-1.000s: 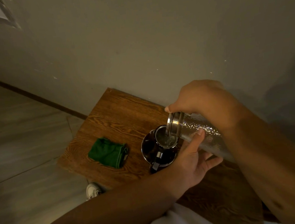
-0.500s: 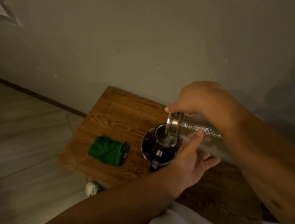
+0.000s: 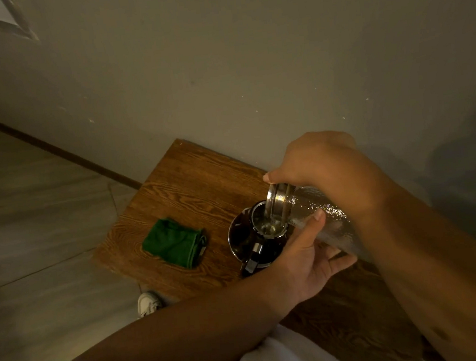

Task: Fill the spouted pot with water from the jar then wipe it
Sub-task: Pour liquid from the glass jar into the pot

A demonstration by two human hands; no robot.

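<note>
A dark, shiny spouted pot stands on the wooden table, its round mouth open upward. A clear textured glass jar with a metal neck is tilted over that mouth, and water runs from it into the pot. My right hand grips the jar from above. My left hand holds the jar from below, thumb pressed on its side. A folded green cloth lies on the table left of the pot.
The table stands against a grey wall. Pale floor lies to the left, with a white shoe by the table's front edge. White clothing fills the bottom of the view.
The jar stays tilted over the pot's mouth and water keeps running. Both hands hold their grip; the view has shifted only slightly.
</note>
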